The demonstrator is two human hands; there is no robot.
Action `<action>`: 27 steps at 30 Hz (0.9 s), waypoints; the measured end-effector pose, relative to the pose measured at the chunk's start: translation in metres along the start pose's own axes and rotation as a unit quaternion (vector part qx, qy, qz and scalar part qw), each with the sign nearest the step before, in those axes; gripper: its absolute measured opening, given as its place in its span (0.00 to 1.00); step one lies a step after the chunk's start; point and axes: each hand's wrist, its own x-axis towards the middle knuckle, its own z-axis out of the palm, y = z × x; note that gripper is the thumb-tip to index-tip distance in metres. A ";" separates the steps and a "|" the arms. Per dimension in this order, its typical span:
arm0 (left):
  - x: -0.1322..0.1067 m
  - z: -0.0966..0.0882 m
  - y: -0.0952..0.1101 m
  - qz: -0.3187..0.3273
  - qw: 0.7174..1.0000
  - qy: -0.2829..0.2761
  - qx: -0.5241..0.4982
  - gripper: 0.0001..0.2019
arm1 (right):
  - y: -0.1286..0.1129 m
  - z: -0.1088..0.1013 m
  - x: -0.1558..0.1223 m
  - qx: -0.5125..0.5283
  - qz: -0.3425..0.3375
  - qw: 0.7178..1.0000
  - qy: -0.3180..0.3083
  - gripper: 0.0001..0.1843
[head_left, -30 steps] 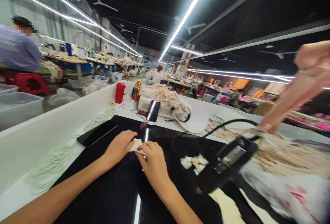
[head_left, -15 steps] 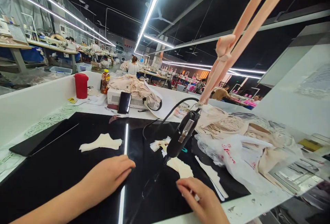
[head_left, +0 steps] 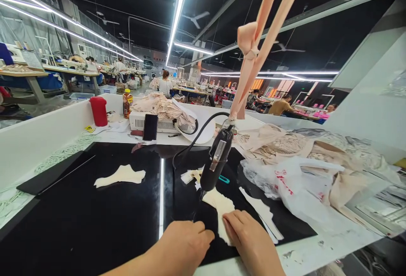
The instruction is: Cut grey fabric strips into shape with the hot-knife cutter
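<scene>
My left hand is closed with curled fingers, low over the black glossy board; whatever it holds, if anything, is hidden. My right hand has its fingers together on the right edge of a fanned stack of cream fabric pieces; its thumb is out of sight. Just above that stack hangs a black handheld tool, its narrow tip pointing down, slung from a knotted peach strap. Beyond it lie small cream scraps and a teal clip-like item.
Another cream piece lies on the left of the board, with longer pieces at right. A plastic bag and beige fabric crowd the right side. Behind stand a phone, a red container and a bottle.
My left hand has moved right, close to my right hand. My right hand has come onto the cream stack, whose lower part now reaches further toward me. The view has shifted slightly.
</scene>
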 end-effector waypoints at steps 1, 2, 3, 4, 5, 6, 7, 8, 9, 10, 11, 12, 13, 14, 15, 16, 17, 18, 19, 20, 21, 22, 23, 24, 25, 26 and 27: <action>0.003 0.000 0.001 -0.009 1.000 -0.004 0.001 0.07 | 0.001 0.000 -0.001 0.008 0.004 1.000 -0.003 0.22; 0.005 -0.001 0.002 -0.021 1.000 -0.006 0.000 0.07 | 0.001 -0.001 -0.001 0.018 0.009 1.000 -0.006 0.21; 0.008 -0.002 0.003 -0.035 0.999 -0.006 0.000 0.08 | 0.001 -0.002 -0.002 0.030 0.016 0.999 -0.009 0.20; 0.010 -0.002 0.004 -0.048 0.999 -0.006 0.003 0.08 | 0.002 -0.002 -0.003 0.043 0.025 0.999 -0.012 0.19; 0.013 -0.003 0.005 -0.058 0.998 -0.010 0.010 0.09 | 0.002 -0.004 -0.003 0.057 0.035 0.998 -0.016 0.18; 0.015 -0.003 0.007 -0.066 0.997 -0.016 0.020 0.09 | 0.002 -0.005 -0.003 0.071 0.046 0.996 -0.019 0.18; 0.018 -0.002 0.009 -0.073 0.996 -0.025 0.032 0.10 | 0.002 -0.006 -0.003 0.087 0.056 0.994 -0.023 0.17; 0.020 -0.002 0.011 -0.079 0.995 -0.034 0.043 0.11 | 0.002 -0.007 -0.003 0.102 0.066 0.992 -0.026 0.16; 0.023 -0.001 0.013 -0.084 0.994 -0.042 0.051 0.13 | 0.002 -0.008 -0.002 0.118 0.075 0.990 -0.029 0.15; 0.026 0.001 0.014 -0.089 0.993 -0.048 0.054 0.14 | 0.002 -0.009 -0.002 0.134 0.084 0.987 -0.032 0.15; 0.028 0.002 0.015 -0.093 0.993 -0.050 0.055 0.16 | 0.002 -0.010 -0.001 0.150 0.092 0.984 -0.034 0.15; 0.030 0.004 0.016 -0.096 0.993 -0.049 0.053 0.19 | 0.003 -0.012 0.000 0.165 0.100 0.981 -0.034 0.15; 0.031 0.005 0.016 -0.100 0.993 -0.047 0.050 0.22 | 0.003 -0.013 0.000 0.180 0.108 0.977 -0.033 0.16; 0.033 0.006 0.016 -0.102 0.993 -0.045 0.047 0.25 | 0.004 -0.013 0.001 0.193 0.117 0.974 -0.030 0.16; 0.034 0.006 0.016 -0.102 0.993 -0.044 0.043 0.27 | 0.005 -0.014 0.001 0.205 0.125 0.970 -0.026 0.17; 0.034 0.007 0.016 -0.100 0.993 -0.042 0.039 0.27 | 0.006 -0.014 0.002 0.217 0.133 0.967 -0.021 0.17; 0.035 0.006 0.016 -0.097 0.994 -0.042 0.037 0.27 | 0.008 -0.015 0.002 0.227 0.142 0.963 -0.015 0.17; 0.035 0.006 0.016 -0.095 0.994 -0.042 0.035 0.26 | 0.010 -0.015 0.003 0.235 0.152 0.960 -0.008 0.17; 0.036 0.006 0.016 -0.094 0.994 -0.043 0.034 0.25 | 0.012 -0.016 0.005 0.243 0.164 0.956 -0.002 0.17; 0.036 0.005 0.016 -0.095 0.994 -0.044 0.034 0.25 | 0.014 -0.018 0.006 0.251 0.176 0.952 0.003 0.17; 0.036 0.005 0.016 -0.096 0.994 -0.044 0.035 0.25 | 0.016 -0.020 0.008 0.258 0.188 0.948 0.007 0.17; 0.037 0.005 0.016 -0.097 0.994 -0.045 0.035 0.26 | 0.018 -0.024 0.010 0.266 0.197 0.943 0.011 0.18; 0.037 0.005 0.017 -0.097 0.994 -0.046 0.034 0.26 | 0.019 -0.028 0.013 0.274 0.204 0.940 0.015 0.19; 0.037 0.006 0.017 -0.093 0.994 -0.047 0.034 0.26 | 0.020 -0.033 0.014 0.280 0.207 0.937 0.020 0.20; 0.037 0.006 0.017 -0.087 0.995 -0.046 0.034 0.26 | 0.019 -0.038 0.016 0.285 0.206 0.935 0.033 0.21; 0.037 0.006 0.017 -0.083 0.995 -0.045 0.028 0.26 | 0.017 -0.044 0.016 0.290 0.198 0.935 0.051 0.20; 0.036 0.006 0.017 -0.081 0.996 -0.044 0.019 0.26 | 0.013 -0.049 0.016 0.295 0.183 0.935 0.073 0.19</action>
